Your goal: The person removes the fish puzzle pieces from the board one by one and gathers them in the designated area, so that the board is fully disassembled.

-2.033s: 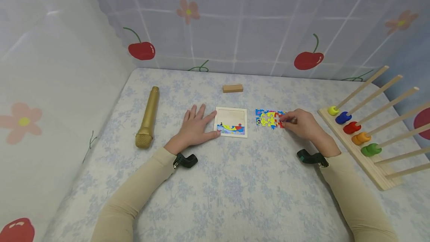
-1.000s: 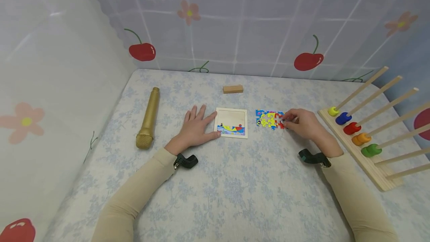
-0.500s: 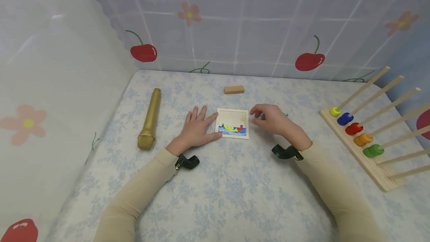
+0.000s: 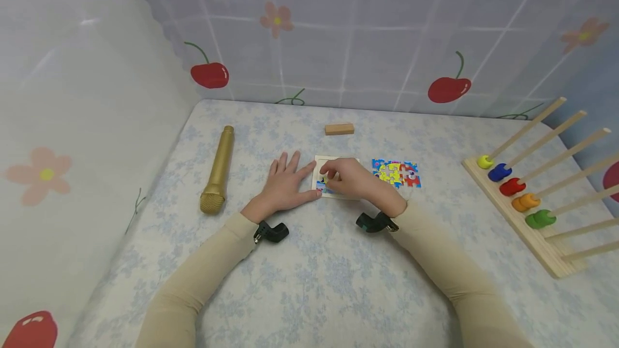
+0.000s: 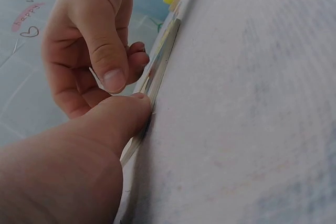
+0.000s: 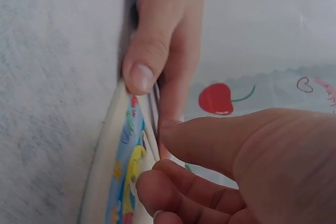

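Observation:
My left hand [image 4: 284,188] lies flat with spread fingers, its thumb and index finger at the left edge of a small square wooden puzzle tray [image 4: 317,169]. Above the tray hovers my right hand [image 4: 355,179], covering much of it in the head view. Its thumb and fingers pinch a thin puzzle piece [image 5: 96,77], seen edge-on in the left wrist view and mostly hidden by the fingers. Fitted pieces [image 6: 135,166] in blue, yellow and red fill the near part of the tray. To its right lies a cluster of colourful puzzle pieces [image 4: 396,172].
A gold microphone [image 4: 218,171] lies at the left. A small wooden block [image 4: 339,129] rests behind the tray. On the right stands a wooden bead rack [image 4: 522,219] with slanted pegs and coloured beads. A printed curtain [image 4: 319,36] hangs behind the table.
My right hand has taken a piece from the right side of the loose cluster and moved left over the tray. The left hand stays at the tray's edge.

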Available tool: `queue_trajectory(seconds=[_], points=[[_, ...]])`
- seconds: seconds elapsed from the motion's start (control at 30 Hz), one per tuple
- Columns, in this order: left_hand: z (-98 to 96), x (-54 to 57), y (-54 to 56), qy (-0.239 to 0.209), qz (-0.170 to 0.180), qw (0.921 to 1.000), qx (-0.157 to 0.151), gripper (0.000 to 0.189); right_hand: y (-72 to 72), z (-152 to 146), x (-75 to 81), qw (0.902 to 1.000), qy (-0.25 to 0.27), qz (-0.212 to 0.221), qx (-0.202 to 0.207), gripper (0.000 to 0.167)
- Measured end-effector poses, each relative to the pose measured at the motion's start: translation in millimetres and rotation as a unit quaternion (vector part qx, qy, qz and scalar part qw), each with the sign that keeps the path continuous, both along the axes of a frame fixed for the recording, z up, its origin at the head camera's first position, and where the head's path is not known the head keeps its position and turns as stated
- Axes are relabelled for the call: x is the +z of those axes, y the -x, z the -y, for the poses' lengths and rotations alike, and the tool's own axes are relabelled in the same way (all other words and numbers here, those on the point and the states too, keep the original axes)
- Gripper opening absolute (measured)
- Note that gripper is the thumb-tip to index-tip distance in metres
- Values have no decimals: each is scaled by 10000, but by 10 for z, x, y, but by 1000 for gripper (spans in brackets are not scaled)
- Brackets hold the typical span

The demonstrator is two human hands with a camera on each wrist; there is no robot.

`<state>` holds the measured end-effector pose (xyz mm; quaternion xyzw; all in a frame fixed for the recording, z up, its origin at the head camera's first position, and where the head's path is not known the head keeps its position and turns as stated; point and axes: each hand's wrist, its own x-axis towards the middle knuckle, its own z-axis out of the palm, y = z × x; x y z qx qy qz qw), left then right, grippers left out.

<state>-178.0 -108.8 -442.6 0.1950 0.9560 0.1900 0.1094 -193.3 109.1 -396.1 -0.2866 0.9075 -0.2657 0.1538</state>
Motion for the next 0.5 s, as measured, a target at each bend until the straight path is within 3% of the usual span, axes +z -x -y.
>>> queue_trajectory(seconds=[0.5], points=[[3,-38,26,-5,-16,10000,-20,82,-12,31,-75,9997,-58,-169,152,31]])
